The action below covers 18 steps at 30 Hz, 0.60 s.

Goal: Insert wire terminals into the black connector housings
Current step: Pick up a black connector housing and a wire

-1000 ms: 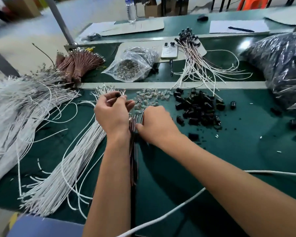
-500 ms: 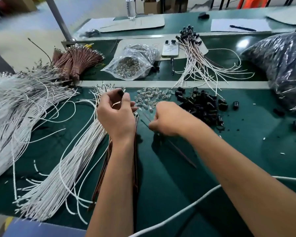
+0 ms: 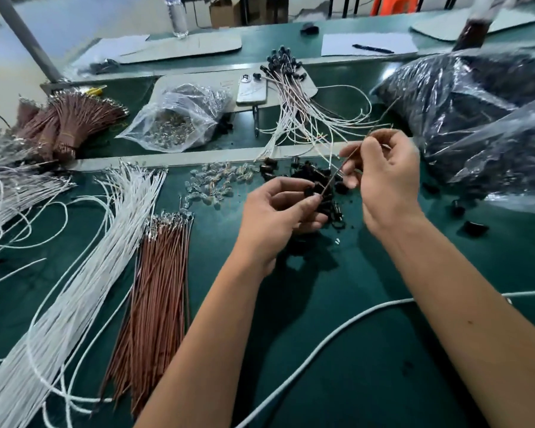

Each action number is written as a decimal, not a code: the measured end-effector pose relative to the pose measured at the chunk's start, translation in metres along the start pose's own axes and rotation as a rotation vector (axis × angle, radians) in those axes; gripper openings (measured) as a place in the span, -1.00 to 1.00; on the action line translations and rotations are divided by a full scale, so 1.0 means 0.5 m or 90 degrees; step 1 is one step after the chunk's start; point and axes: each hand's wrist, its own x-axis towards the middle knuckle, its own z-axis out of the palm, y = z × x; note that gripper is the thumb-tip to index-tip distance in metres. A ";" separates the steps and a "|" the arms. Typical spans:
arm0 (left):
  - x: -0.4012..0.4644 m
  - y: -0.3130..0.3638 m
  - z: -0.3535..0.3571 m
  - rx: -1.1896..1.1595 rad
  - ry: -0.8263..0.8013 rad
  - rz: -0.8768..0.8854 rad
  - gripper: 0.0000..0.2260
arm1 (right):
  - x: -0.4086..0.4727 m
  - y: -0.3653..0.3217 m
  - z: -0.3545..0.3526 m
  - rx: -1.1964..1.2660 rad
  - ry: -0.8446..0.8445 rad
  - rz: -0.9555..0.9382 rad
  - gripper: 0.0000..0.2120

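brown wire pinched by right hand meets black housing gripped in left hand.

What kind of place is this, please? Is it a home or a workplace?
Most likely a workplace: a hand-assembly bench for wire harnesses. The green bench holds bulk bundles of white wires and brown wires, a pile of black connector housings, and a bag of metal terminals.

Both forearms reach forward; the left hand is palm up, fingers curled, thumb pressing toward the fingertips; the right hand is higher, its fingers pinching together.
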 end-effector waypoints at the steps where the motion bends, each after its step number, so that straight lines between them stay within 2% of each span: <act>1: -0.001 -0.004 -0.002 -0.004 0.001 -0.001 -0.83 | 0.000 0.003 -0.006 0.007 0.003 -0.004 -0.85; 3: -0.001 -0.009 -0.004 -0.005 0.013 0.011 -0.83 | -0.004 0.010 -0.017 0.018 -0.032 0.022 -0.91; 5: 0.001 -0.011 -0.007 -0.013 0.030 0.030 -0.84 | -0.014 0.021 -0.027 -0.016 -0.110 0.066 -0.98; 9: 0.001 -0.013 -0.018 -0.027 0.038 0.048 -0.83 | -0.034 0.041 -0.039 -0.141 -0.217 0.059 -0.92; 12: -0.002 -0.016 -0.026 -0.015 0.029 0.071 -0.82 | -0.040 0.038 -0.044 -0.102 -0.216 0.067 -0.88; 18: 0.008 -0.017 -0.042 0.086 0.070 0.126 -0.79 | -0.035 0.021 -0.054 0.006 -0.121 0.032 -0.84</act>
